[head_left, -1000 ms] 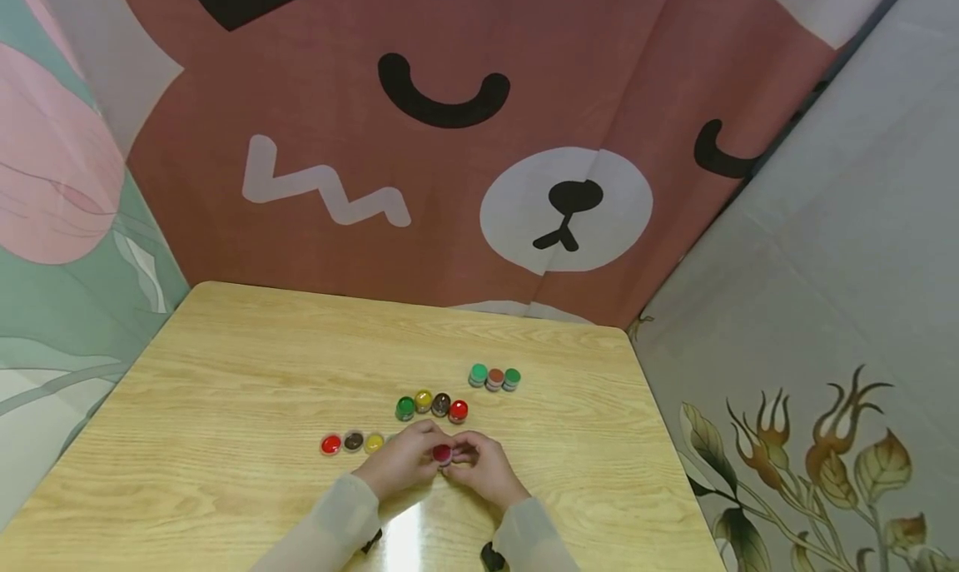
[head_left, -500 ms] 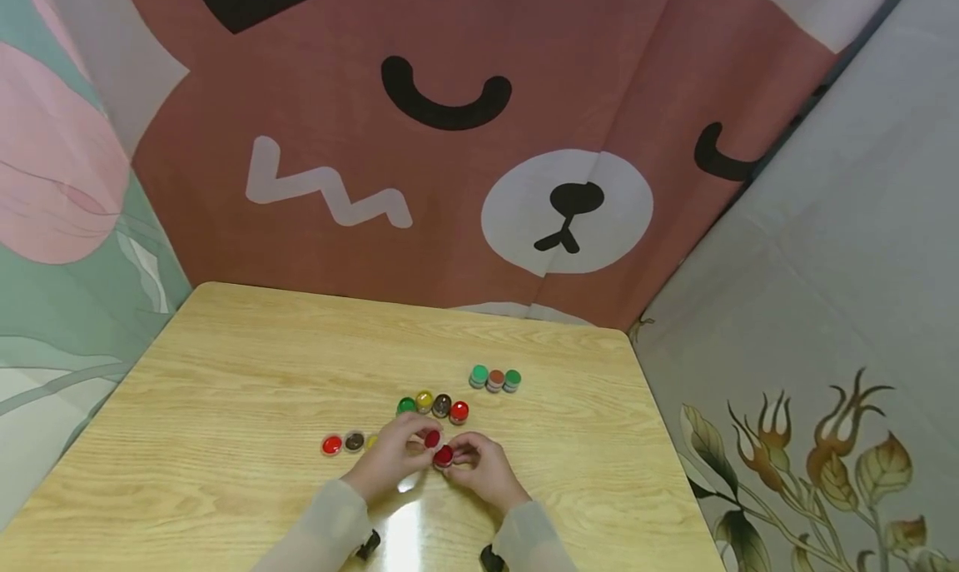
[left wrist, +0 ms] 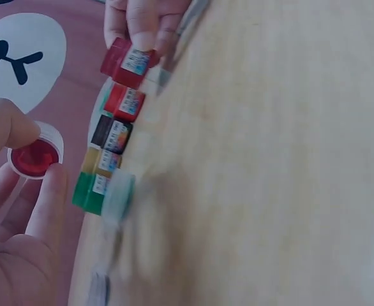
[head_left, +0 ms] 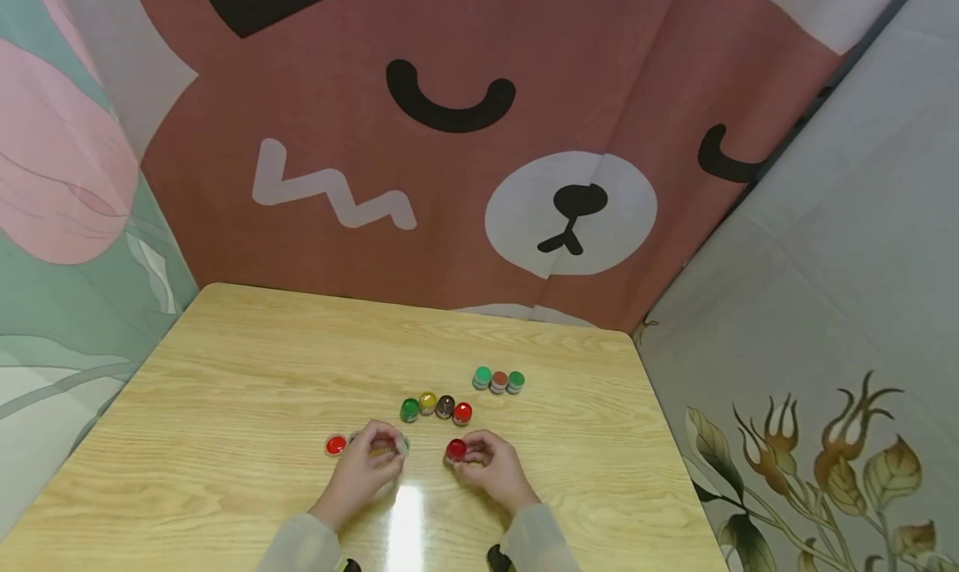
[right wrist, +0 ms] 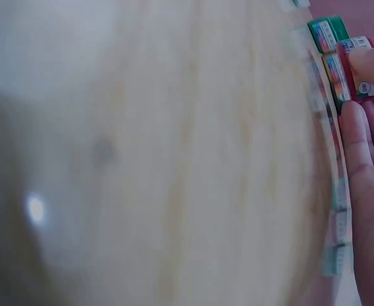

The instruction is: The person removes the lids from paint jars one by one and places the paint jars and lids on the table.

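My left hand (head_left: 363,468) pinches a round lid (left wrist: 35,158) with red paint on its inner side, held up off the table; in the head view the fingers mostly hide it. Over to the right, my right hand (head_left: 500,474) grips a small dark red paint pot (head_left: 455,450) between thumb and fingers, its red top facing up. Just beyond the hands stands a row of small paint pots: green (head_left: 409,410), yellow (head_left: 428,402), dark brown (head_left: 445,406) and red (head_left: 462,414). A red-stained lid (head_left: 335,445) lies left of my left hand, which partly covers other lids.
Farther back on the wooden table (head_left: 285,347) sit a mint-green pot (head_left: 483,378), a reddish-brown pot (head_left: 499,381) and a green pot (head_left: 516,382), side by side. A printed curtain (head_left: 337,256) hangs behind the table's back edge, with another cloth (head_left: 817,305) on the right.
The lid has come off the dark red pot. My left hand has carried it left, over the row of lids, while my right hand keeps the pot and has shifted slightly right.
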Demonstrator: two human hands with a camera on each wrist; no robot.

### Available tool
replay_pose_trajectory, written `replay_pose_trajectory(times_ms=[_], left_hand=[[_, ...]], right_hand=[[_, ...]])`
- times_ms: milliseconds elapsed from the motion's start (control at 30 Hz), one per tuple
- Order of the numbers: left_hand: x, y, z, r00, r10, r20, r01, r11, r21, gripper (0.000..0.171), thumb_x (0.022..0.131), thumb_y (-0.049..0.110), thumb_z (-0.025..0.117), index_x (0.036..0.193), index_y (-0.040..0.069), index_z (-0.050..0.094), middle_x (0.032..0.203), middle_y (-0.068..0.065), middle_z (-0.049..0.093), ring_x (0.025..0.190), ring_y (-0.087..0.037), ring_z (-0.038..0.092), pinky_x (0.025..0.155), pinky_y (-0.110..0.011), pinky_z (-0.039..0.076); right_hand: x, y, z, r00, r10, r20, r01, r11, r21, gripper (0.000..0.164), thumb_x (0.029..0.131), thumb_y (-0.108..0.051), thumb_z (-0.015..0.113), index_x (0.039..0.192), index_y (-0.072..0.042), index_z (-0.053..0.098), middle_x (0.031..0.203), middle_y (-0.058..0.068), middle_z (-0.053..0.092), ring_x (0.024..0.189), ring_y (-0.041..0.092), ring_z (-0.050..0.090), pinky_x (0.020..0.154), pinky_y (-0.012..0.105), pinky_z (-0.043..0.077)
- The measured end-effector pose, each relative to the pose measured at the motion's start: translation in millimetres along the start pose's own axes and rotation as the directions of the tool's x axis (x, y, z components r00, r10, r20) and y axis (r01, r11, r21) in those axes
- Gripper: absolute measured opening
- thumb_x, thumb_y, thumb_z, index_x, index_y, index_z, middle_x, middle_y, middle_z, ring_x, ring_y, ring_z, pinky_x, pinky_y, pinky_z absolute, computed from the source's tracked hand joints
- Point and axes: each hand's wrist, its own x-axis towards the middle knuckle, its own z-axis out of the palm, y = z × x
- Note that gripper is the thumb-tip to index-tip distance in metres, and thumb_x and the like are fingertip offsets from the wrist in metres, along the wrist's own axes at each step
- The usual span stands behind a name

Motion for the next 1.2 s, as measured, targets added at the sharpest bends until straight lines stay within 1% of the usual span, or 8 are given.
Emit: replay_pose_trajectory(times_ms=[300, 433, 533, 800, 900, 1000, 1100, 1200], left_hand=[[-24.8, -12.5, -0.4, 1.000, -0.022, 0.011, 0.021, 0.998, 0.059, 0.036, 0.076, -0.015, 0.074, 0.103, 0.000, 0.056, 0.110, -0.013, 0.057, 0.104, -0.024, 0.061, 0.091, -0.024, 0.057], [-31.3, -16.6, 1.1, 0.999, 0.029, 0.046, -0.036, 0.985, 0.168, 0.038, 0.074, -0.015, 0.076, 0.103, 0.002, 0.057, 0.107, -0.010, 0.054, 0.104, -0.028, 0.062, 0.091, -0.025, 0.058], [-33.6, -20.3, 0.9, 0.996, 0.058, 0.068, -0.074, 0.962, 0.261, 0.039, 0.073, -0.015, 0.076, 0.102, 0.004, 0.058, 0.106, -0.009, 0.053, 0.106, -0.033, 0.063, 0.091, -0.025, 0.058], [-32.6, -22.0, -0.1, 0.988, 0.105, 0.113, -0.137, 0.933, 0.332, 0.041, 0.071, -0.018, 0.071, 0.105, 0.003, 0.060, 0.107, -0.006, 0.055, 0.104, -0.029, 0.062, 0.089, -0.023, 0.058], [-31.6, -21.2, 0.1, 0.983, 0.124, 0.133, -0.167, 0.904, 0.394, 0.042, 0.072, -0.017, 0.071, 0.109, 0.001, 0.060, 0.105, -0.004, 0.055, 0.099, -0.022, 0.060, 0.086, -0.021, 0.058], [-31.7, -19.3, 0.3, 0.980, 0.142, 0.137, -0.191, 0.853, 0.485, 0.045, 0.071, -0.014, 0.073, 0.112, 0.001, 0.062, 0.103, -0.001, 0.056, 0.097, -0.020, 0.058, 0.085, -0.028, 0.059], [-32.3, -17.3, 0.4, 0.981, 0.145, 0.130, -0.194, 0.807, 0.559, 0.048, 0.070, -0.010, 0.076, 0.115, 0.001, 0.063, 0.105, -0.003, 0.058, 0.102, -0.026, 0.059, 0.092, -0.042, 0.056], [-31.8, -15.3, -0.1, 0.984, 0.127, 0.125, -0.177, 0.790, 0.587, 0.048, 0.070, -0.008, 0.076, 0.116, 0.000, 0.064, 0.108, -0.008, 0.059, 0.108, -0.035, 0.058, 0.098, -0.053, 0.052]], right_hand=[[4.5, 0.4, -20.8, 0.997, -0.045, -0.068, 0.042, 0.998, -0.045, 0.035, 0.082, 0.007, 0.078, 0.115, 0.004, 0.065, 0.107, 0.012, 0.066, 0.096, 0.019, 0.066, 0.085, 0.023, 0.059], [7.8, 1.6, -30.9, 0.994, -0.043, -0.097, 0.038, 0.998, -0.052, 0.035, 0.083, 0.006, 0.078, 0.116, 0.004, 0.065, 0.108, 0.013, 0.067, 0.095, 0.018, 0.067, 0.084, 0.023, 0.059], [10.8, 3.6, -38.0, 0.991, -0.041, -0.127, 0.032, 0.997, -0.076, 0.034, 0.084, 0.005, 0.079, 0.115, 0.003, 0.065, 0.107, 0.013, 0.067, 0.094, 0.016, 0.067, 0.083, 0.022, 0.059], [18.6, 8.7, -54.6, 0.978, -0.033, -0.205, 0.009, 0.993, -0.116, 0.033, 0.084, 0.004, 0.079, 0.113, 0.004, 0.065, 0.104, 0.014, 0.069, 0.091, 0.018, 0.068, 0.081, 0.022, 0.059], [21.2, 9.2, -60.3, 0.973, -0.012, -0.231, -0.017, 0.992, -0.123, 0.033, 0.083, 0.005, 0.079, 0.113, 0.004, 0.065, 0.103, 0.013, 0.069, 0.091, 0.019, 0.068, 0.079, 0.022, 0.059], [23.6, 10.7, -65.4, 0.970, -0.003, -0.243, -0.030, 0.991, -0.131, 0.035, 0.083, 0.006, 0.078, 0.114, 0.006, 0.064, 0.103, 0.013, 0.069, 0.091, 0.020, 0.067, 0.078, 0.022, 0.059], [25.2, 12.7, -69.0, 0.968, 0.010, -0.253, -0.048, 0.988, -0.145, 0.035, 0.083, 0.006, 0.078, 0.115, 0.006, 0.063, 0.103, 0.013, 0.068, 0.091, 0.020, 0.067, 0.077, 0.022, 0.059], [26.2, 12.6, -71.0, 0.963, 0.022, -0.269, -0.066, 0.986, -0.156, 0.034, 0.083, 0.005, 0.079, 0.114, 0.003, 0.064, 0.102, 0.011, 0.068, 0.091, 0.019, 0.067, 0.078, 0.021, 0.059]])
